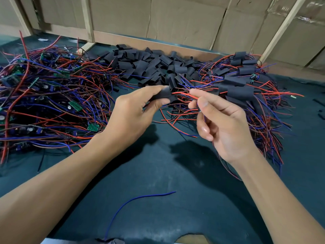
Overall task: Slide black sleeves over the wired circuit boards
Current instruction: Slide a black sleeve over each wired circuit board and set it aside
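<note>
My left hand (pixel 133 110) grips a black sleeve (pixel 162 95) between thumb and fingers, above the dark table. Red and blue wires (pixel 182 94) come out of the sleeve's right end, and my right hand (pixel 219 117) pinches them just beside it. The board inside the sleeve is hidden. A tangle of bare green circuit boards with red and blue wires (pixel 52 95) lies at the left. A heap of loose black sleeves (pixel 149 66) sits at the back middle. Sleeved boards with their wires (pixel 242 88) are piled at the right.
The dark green table mat (pixel 175 173) lies in front of me. A loose blue wire (pixel 140 198) lies on it near the front edge. Cardboard panels and wooden battens (pixel 158 18) wall off the back of the table.
</note>
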